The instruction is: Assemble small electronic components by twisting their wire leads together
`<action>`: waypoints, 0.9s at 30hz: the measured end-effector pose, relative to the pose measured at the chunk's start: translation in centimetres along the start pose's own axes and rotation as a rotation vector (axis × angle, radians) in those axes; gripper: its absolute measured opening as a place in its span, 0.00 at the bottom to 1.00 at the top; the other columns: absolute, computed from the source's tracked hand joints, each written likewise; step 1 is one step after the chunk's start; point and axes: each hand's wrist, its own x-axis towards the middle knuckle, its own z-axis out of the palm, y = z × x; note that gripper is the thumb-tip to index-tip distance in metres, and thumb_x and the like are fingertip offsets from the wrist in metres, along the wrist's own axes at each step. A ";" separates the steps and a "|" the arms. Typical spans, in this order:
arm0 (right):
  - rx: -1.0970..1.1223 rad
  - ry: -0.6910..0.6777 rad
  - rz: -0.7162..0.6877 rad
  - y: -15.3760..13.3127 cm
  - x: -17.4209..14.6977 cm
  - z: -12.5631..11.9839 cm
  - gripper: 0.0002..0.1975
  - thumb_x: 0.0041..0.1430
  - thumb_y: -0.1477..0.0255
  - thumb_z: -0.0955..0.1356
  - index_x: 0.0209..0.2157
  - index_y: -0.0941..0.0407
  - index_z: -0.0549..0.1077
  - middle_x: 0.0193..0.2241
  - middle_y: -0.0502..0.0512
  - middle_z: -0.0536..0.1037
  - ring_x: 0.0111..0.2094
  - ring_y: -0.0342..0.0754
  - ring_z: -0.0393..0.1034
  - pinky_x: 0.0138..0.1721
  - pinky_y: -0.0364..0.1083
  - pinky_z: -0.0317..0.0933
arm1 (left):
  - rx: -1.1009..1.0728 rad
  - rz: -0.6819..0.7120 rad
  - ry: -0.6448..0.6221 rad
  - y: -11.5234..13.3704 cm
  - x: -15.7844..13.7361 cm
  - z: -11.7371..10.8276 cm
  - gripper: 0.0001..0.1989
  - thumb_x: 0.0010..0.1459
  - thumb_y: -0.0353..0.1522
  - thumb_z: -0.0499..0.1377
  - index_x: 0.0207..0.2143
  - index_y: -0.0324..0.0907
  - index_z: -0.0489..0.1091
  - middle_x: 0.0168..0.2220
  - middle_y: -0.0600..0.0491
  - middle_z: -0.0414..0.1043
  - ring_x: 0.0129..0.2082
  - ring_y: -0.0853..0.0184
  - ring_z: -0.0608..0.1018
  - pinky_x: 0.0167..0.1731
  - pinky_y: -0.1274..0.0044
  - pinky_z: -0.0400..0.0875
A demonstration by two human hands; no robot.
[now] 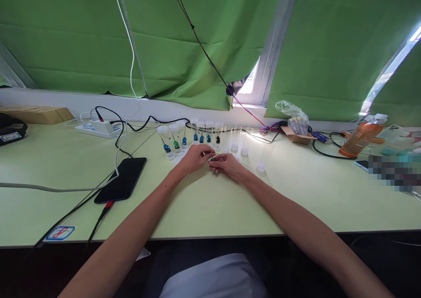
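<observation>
At the middle of the table my left hand and my right hand meet, fingertips nearly touching. Both are closed in a pinch around a small dark piece, mostly covered by the fingers, with a thin lead or wire showing. Just behind the hands stands a row of clear tubes with white caps. Several hold small parts on thin stems: a blue part, a green part and a black part among them. Further right, clear tubes show no coloured part inside.
A black phone with a cable lies left, near a power strip. Behind it sits a cardboard box. On the right are a small open carton, an orange bottle and loose cables. Green curtains hang behind.
</observation>
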 end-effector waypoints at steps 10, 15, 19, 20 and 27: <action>-0.019 0.012 -0.011 0.1 0.0 0.0 0.21 0.35 0.64 0.80 0.29 0.63 0.77 0.20 0.50 0.74 0.21 0.39 0.66 0.28 0.43 0.63 | 0.044 -0.010 0.003 0.0 0.1 -0.1 0.10 0.58 0.34 0.57 0.29 0.41 0.76 0.29 0.52 0.77 0.27 0.70 0.73 0.30 0.78 0.66; -0.022 0.021 0.000 0.0 0.0 0.1 0.21 0.33 0.64 0.80 0.28 0.62 0.77 0.20 0.50 0.74 0.21 0.39 0.67 0.28 0.43 0.64 | 0.047 -0.010 0.009 0.1 0.0 -0.2 0.11 0.58 0.35 0.57 0.28 0.41 0.75 0.29 0.52 0.76 0.27 0.70 0.73 0.30 0.78 0.66; -0.033 0.018 -0.007 -0.1 -0.1 0.1 0.21 0.34 0.64 0.80 0.28 0.62 0.77 0.20 0.50 0.74 0.21 0.39 0.67 0.28 0.43 0.64 | 0.042 0.001 0.016 0.1 0.0 -0.2 0.11 0.58 0.37 0.57 0.28 0.41 0.75 0.28 0.52 0.76 0.27 0.70 0.73 0.30 0.77 0.66; -0.034 0.016 -0.011 -0.1 -0.1 0.1 0.21 0.34 0.64 0.80 0.28 0.62 0.77 0.20 0.49 0.74 0.21 0.39 0.66 0.28 0.43 0.64 | 0.041 0.002 0.018 0.1 0.0 -0.1 0.11 0.58 0.37 0.57 0.27 0.41 0.75 0.28 0.52 0.76 0.27 0.70 0.73 0.30 0.77 0.66; -0.034 0.010 -0.023 0.0 -0.1 0.1 0.21 0.34 0.63 0.80 0.29 0.62 0.77 0.21 0.50 0.75 0.22 0.39 0.67 0.27 0.43 0.64 | 0.034 -0.012 0.042 0.3 0.0 -0.1 0.11 0.57 0.37 0.58 0.25 0.41 0.73 0.25 0.53 0.74 0.25 0.70 0.71 0.29 0.77 0.65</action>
